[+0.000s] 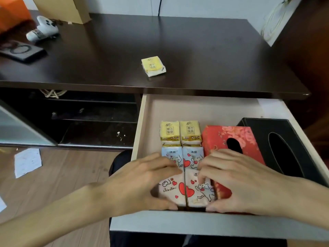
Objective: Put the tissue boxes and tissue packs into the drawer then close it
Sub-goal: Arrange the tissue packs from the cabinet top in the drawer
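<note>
The drawer (199, 224) stands pulled out under the dark desk. Inside lie two yellow tissue packs (180, 131), two blue heart-print packs (191, 156) and two pink heart-print packs (187, 191) in rows. A red tissue box (220, 138) and a black tissue box (284, 139) sit to their right. My left hand (138, 182) cups the left pink pack. My right hand (236, 180) presses on the right pink pack and covers part of the red box. One more yellow tissue pack (153, 65) lies on the desk top (213, 50).
A white game controller (42, 29), a dark flat device (19, 50), an orange box (12, 11) and a cardboard box (65, 8) sit at the desk's back left. Open dark shelves (80, 122) are left of the drawer. Paper sheets (26, 162) lie on the wooden floor.
</note>
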Action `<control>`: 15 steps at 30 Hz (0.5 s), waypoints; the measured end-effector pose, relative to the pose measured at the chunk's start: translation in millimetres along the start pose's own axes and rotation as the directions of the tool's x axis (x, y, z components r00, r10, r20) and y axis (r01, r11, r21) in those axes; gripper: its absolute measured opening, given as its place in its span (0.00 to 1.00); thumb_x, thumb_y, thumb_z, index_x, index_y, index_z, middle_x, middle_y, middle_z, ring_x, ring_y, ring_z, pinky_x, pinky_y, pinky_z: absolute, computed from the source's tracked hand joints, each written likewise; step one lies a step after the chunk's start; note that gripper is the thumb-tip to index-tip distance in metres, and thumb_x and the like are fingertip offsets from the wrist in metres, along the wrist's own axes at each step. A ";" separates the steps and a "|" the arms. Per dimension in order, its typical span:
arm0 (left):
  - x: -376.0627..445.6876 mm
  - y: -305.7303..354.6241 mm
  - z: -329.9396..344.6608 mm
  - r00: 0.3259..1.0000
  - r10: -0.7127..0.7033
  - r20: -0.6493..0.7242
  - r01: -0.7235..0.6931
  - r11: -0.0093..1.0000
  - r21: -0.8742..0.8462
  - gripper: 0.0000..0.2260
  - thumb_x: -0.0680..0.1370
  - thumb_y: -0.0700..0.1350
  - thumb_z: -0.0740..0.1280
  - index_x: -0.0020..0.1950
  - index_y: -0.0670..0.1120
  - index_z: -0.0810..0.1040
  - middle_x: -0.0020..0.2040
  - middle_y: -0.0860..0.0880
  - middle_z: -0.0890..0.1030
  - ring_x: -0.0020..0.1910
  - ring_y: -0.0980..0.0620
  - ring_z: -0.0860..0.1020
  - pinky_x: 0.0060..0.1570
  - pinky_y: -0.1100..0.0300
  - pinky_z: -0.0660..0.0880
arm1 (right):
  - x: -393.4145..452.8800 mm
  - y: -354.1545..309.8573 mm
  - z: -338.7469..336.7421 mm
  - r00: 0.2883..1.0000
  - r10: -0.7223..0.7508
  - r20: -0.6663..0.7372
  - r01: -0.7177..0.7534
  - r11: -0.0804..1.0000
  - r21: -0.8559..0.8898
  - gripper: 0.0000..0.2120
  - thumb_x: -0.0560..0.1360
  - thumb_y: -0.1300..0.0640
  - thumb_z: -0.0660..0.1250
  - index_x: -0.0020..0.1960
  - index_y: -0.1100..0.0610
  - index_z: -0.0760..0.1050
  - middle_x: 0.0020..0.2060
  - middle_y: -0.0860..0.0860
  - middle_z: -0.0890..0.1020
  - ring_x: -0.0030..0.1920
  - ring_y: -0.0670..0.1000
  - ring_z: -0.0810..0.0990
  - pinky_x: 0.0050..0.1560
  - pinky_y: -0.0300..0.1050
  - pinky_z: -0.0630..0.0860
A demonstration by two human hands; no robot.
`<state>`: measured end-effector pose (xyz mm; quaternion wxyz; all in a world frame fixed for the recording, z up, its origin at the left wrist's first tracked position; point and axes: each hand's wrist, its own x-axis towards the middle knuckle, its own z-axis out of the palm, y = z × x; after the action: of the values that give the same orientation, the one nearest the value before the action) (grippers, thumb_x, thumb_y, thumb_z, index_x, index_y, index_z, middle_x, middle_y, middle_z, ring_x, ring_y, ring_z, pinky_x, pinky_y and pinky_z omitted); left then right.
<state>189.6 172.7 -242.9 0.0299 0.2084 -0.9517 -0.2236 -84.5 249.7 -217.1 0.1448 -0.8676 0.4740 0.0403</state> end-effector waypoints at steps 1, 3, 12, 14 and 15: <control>0.3 0.5 0.3 1.000 0.006 0.006 -0.006 1.000 0.012 0.31 0.73 0.68 0.66 0.69 0.51 0.76 0.65 0.56 0.77 0.62 0.60 0.71 0.57 0.77 0.57 | 0.9 1.0 1.9 1.000 0.001 -0.008 -0.001 1.000 -0.010 0.28 0.76 0.30 0.59 0.64 0.48 0.77 0.61 0.46 0.79 0.62 0.48 0.74 0.68 0.53 0.71; 0.9 1.8 1.0 1.000 0.015 0.020 -0.015 0.999 0.028 0.30 0.75 0.68 0.65 0.70 0.50 0.76 0.65 0.55 0.76 0.64 0.59 0.70 0.58 0.74 0.61 | -2.3 4.3 6.2 0.994 0.080 0.075 -0.082 0.996 0.032 0.28 0.77 0.26 0.55 0.63 0.46 0.75 0.61 0.42 0.76 0.62 0.44 0.70 0.71 0.52 0.68; 9.6 0.6 8.8 0.995 0.091 0.040 -0.093 0.995 0.030 0.28 0.79 0.65 0.61 0.72 0.49 0.72 0.67 0.53 0.71 0.67 0.55 0.68 0.60 0.57 0.74 | -1.6 -4.2 21.7 0.998 0.029 -0.049 -0.032 0.997 -0.067 0.24 0.82 0.32 0.53 0.55 0.46 0.80 0.55 0.44 0.78 0.60 0.48 0.75 0.74 0.50 0.56; 13.3 0.5 9.8 0.994 0.099 0.044 -0.100 0.995 0.019 0.27 0.78 0.65 0.62 0.70 0.48 0.73 0.65 0.53 0.70 0.65 0.56 0.68 0.59 0.60 0.73 | -3.9 -8.6 25.6 0.998 0.041 -0.055 -0.045 0.996 -0.082 0.23 0.83 0.34 0.53 0.54 0.45 0.81 0.55 0.44 0.77 0.59 0.47 0.75 0.76 0.50 0.52; 14.5 0.5 10.2 0.994 0.102 0.048 -0.102 0.995 0.004 0.27 0.78 0.64 0.62 0.69 0.48 0.74 0.64 0.53 0.69 0.64 0.57 0.68 0.59 0.63 0.72 | -4.3 -9.2 27.3 0.998 0.050 -0.042 -0.053 0.996 -0.078 0.23 0.83 0.34 0.53 0.54 0.45 0.82 0.55 0.44 0.77 0.59 0.47 0.75 0.76 0.50 0.51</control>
<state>174.7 171.4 -252.3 0.0178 0.1542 -0.9622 -0.2238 -77.4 265.7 -240.2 0.0998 -0.8608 0.4970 0.0453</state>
